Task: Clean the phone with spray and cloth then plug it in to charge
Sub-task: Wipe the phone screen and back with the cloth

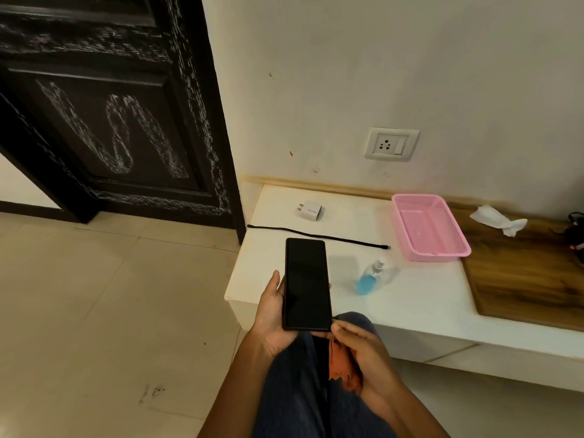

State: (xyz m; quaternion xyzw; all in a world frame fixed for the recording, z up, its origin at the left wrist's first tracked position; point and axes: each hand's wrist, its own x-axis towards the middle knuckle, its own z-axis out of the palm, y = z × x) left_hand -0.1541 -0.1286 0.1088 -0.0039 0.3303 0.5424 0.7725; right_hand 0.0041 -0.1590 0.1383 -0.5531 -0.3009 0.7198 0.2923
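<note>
Holding the phone (308, 284) screen-up in your left hand (274, 314), fingers curled round its edges, you have it over your lap at the near edge of the white counter (410, 298). Your right hand (363, 358) clutches the orange cloth (344, 365) just below it. The spray bottle (369, 278) stands to the right; cable (319, 237) and charger (310, 210) lie farther back. A one-handed hold could slip while you wipe, and too much spray risks wetting the charging port before plugging in.
</note>
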